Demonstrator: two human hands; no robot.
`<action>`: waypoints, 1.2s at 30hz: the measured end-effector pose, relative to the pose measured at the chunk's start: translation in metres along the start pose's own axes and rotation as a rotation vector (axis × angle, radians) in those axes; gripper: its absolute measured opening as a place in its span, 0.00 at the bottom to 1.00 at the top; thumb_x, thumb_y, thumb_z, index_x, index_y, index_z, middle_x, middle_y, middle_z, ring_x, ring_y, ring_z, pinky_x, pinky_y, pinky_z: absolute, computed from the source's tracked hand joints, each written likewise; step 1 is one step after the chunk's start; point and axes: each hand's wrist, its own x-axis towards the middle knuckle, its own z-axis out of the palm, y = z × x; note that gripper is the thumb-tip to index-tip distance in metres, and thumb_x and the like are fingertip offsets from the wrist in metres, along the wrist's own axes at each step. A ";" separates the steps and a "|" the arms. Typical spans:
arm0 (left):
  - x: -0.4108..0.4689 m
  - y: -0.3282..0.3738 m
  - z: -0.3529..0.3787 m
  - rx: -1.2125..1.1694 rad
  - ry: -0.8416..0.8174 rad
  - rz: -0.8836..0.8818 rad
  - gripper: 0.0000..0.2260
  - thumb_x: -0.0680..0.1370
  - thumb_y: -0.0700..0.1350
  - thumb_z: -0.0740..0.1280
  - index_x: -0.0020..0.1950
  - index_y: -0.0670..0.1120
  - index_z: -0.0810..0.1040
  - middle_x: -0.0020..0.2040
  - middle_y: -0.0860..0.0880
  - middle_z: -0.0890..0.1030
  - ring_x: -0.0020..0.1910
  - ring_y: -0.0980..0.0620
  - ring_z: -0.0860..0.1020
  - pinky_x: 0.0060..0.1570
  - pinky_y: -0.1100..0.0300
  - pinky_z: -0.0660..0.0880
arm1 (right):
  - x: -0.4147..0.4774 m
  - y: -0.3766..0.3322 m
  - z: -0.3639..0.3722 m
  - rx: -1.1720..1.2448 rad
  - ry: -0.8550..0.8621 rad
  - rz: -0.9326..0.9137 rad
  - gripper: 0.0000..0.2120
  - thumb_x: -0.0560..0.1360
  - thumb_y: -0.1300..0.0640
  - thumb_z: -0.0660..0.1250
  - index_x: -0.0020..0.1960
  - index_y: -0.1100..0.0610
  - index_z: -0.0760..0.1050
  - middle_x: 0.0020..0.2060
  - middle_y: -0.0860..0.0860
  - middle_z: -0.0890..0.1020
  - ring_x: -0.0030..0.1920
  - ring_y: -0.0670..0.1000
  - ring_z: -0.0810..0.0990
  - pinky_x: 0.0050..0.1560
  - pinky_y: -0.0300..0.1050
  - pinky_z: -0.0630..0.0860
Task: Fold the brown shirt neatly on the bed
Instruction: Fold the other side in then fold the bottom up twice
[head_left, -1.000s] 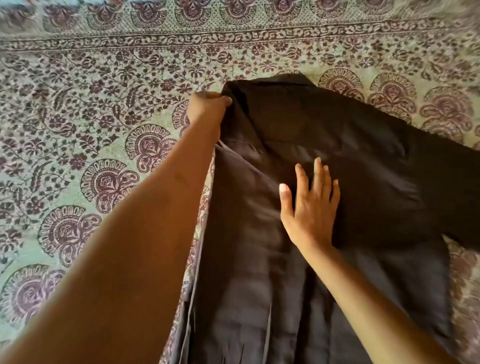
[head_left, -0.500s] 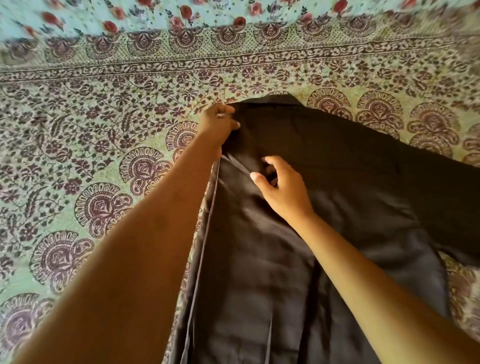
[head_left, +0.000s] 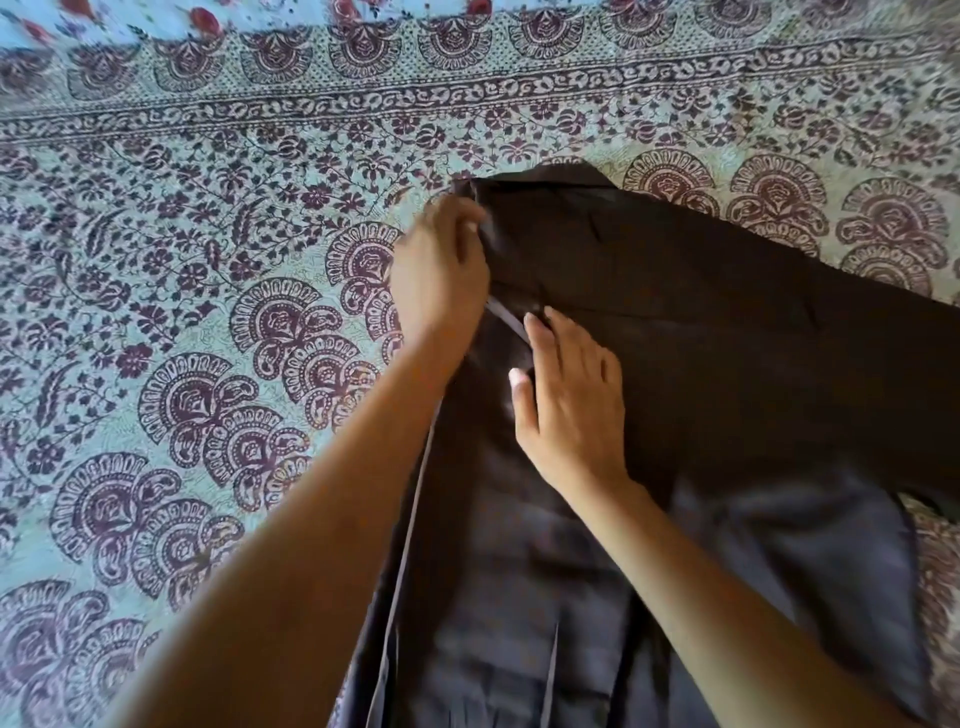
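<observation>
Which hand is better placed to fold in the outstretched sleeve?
The right hand, probably: it lies flat on the brown shirt, nearer that sleeve; the left hand grips the shirt's opposite side.

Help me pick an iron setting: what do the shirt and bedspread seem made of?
The shirt looks like thin woven cloth, perhaps cotton or a blend: faint sheen, soft creases. The bedspread seems printed cotton, matte: dense floral print, no shine.
</observation>
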 end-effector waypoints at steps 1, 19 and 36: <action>-0.021 -0.001 -0.001 0.023 -0.055 0.082 0.11 0.76 0.40 0.59 0.51 0.46 0.79 0.49 0.48 0.82 0.43 0.52 0.77 0.41 0.61 0.68 | -0.003 0.001 0.004 -0.022 -0.043 0.004 0.23 0.75 0.50 0.54 0.68 0.56 0.68 0.67 0.56 0.71 0.66 0.56 0.70 0.64 0.54 0.66; -0.005 -0.041 0.024 0.461 -0.634 0.110 0.23 0.82 0.54 0.47 0.77 0.52 0.49 0.78 0.54 0.47 0.76 0.54 0.45 0.73 0.50 0.40 | -0.050 0.016 -0.009 -0.099 -0.258 -0.102 0.29 0.78 0.46 0.49 0.75 0.59 0.55 0.75 0.56 0.57 0.74 0.53 0.58 0.72 0.51 0.54; -0.109 -0.062 -0.047 0.515 -0.593 0.078 0.26 0.78 0.58 0.44 0.76 0.54 0.54 0.77 0.55 0.53 0.76 0.53 0.51 0.73 0.47 0.45 | -0.047 0.013 -0.010 -0.134 -0.321 -0.063 0.32 0.77 0.44 0.46 0.75 0.62 0.52 0.75 0.59 0.54 0.75 0.55 0.52 0.74 0.51 0.49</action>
